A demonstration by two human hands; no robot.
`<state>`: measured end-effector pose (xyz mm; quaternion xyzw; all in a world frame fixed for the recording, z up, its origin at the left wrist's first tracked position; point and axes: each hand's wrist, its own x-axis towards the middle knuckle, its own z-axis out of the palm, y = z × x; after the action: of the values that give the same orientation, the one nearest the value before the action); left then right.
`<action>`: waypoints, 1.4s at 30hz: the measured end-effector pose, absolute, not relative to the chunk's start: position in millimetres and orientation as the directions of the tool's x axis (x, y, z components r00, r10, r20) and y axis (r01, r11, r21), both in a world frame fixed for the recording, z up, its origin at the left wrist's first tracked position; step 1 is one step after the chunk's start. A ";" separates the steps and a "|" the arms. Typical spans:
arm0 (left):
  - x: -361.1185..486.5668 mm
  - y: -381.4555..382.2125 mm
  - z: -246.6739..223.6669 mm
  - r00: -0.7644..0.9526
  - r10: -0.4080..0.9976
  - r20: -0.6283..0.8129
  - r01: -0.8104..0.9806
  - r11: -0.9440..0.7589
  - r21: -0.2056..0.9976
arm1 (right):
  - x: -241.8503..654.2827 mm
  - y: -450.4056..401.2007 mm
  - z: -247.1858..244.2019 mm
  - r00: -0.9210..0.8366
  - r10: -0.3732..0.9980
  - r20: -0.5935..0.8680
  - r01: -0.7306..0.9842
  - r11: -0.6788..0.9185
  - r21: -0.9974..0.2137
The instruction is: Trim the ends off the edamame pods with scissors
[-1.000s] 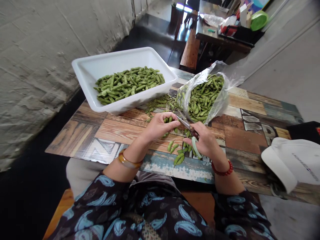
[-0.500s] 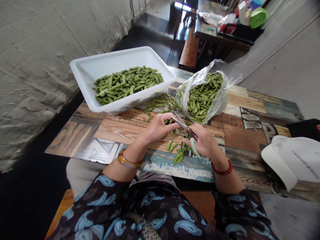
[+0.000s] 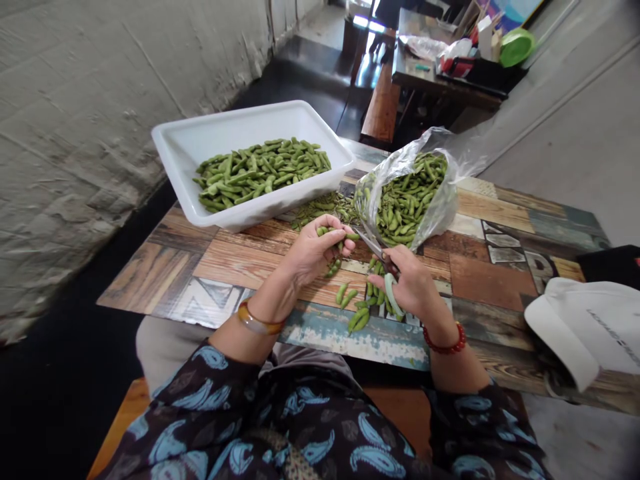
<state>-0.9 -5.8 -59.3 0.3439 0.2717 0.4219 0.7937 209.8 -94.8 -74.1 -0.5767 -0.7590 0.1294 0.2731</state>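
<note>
Green edamame pods (image 3: 331, 231) are pinched in my left hand (image 3: 316, 252), closed around them above the table. My right hand (image 3: 411, 280) grips a pair of scissors (image 3: 390, 291) with pale green handles. The blades point up and left, close to the tip of a pod at my left fingertips; whether they touch it I cannot tell. Below and between my hands, several loose pods (image 3: 359, 320) lie on the table. Behind them spreads a pile of trimmed bits (image 3: 324, 209). A clear plastic bag (image 3: 447, 217) full of pods lies open beyond my right hand.
A white plastic tub (image 3: 173, 150), partly filled with pods, stands at the back left of the patchwork-patterned table (image 3: 250, 261). On the right lies a white cap (image 3: 583, 327). Farther back are a wooden bench (image 3: 383, 107) and another table with clutter (image 3: 450, 80).
My left hand has turned and shifted slightly left, with a pod now extending from its fingertips. The scissor blades have moved a little away from the left fingers. The view has shifted slightly.
</note>
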 end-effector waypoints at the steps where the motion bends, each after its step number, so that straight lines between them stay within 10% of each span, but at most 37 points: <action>1: -0.9 -6.0 -59.4 0.505 0.852 -0.137 -0.488 0.413 0.769 | 209.4 -95.0 -73.8 -0.189 0.947 0.258 0.808 0.300 -0.508; 42: -4.7 -1.8 -62.5 0.557 0.810 -0.184 -0.485 0.497 0.719 | 204.4 -95.7 -74.5 -0.211 0.933 0.292 0.805 0.336 -0.490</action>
<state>-4.7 -1.8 -62.5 0.3124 0.2598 0.3924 0.8252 204.4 -95.7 -74.5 -0.5644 -0.7695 0.1162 0.2752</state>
